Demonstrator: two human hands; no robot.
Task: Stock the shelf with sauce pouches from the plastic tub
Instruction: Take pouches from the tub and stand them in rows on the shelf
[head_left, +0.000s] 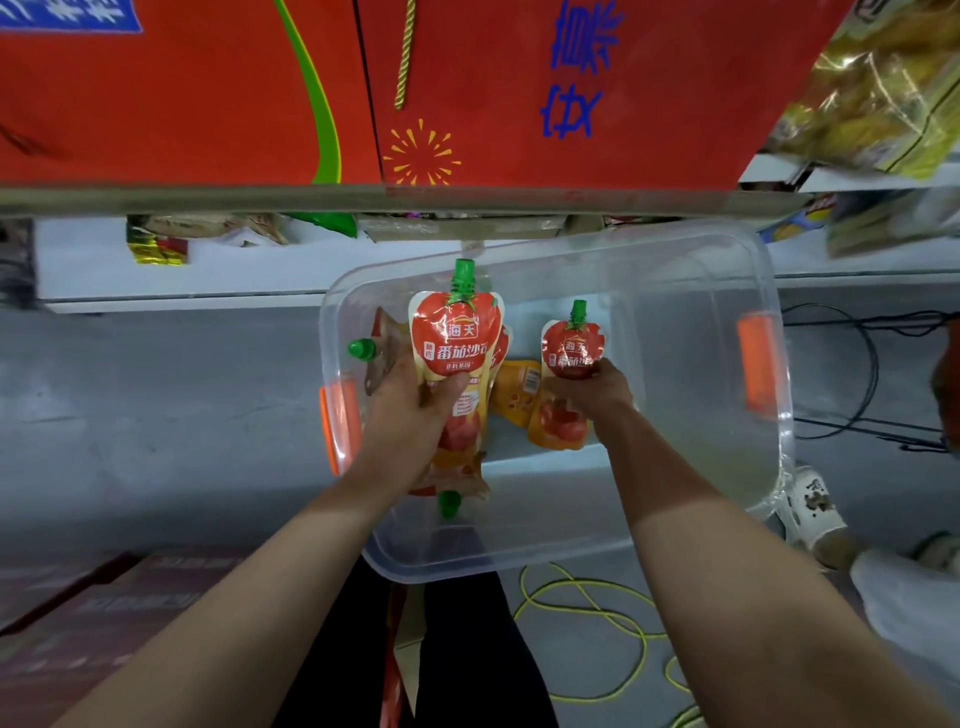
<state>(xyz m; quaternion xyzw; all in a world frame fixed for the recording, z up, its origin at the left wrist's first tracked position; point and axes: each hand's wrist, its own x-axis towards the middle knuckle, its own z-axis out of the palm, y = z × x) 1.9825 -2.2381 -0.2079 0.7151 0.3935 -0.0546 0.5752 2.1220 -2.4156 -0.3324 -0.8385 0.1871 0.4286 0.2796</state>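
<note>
Gripping left pouch (456, 335) in left hand (413, 415), right pouch (573, 349) in right hand (597, 391), fingers (450, 388) curled, over plastic tub (685, 312).

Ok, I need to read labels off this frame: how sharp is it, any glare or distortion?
Head view: the pouch in the left hand is sharp, label readable; the snack bags top right and frame edges smear; the wide lens stretches the bottom corners; soft haze on the tub wall.
</note>
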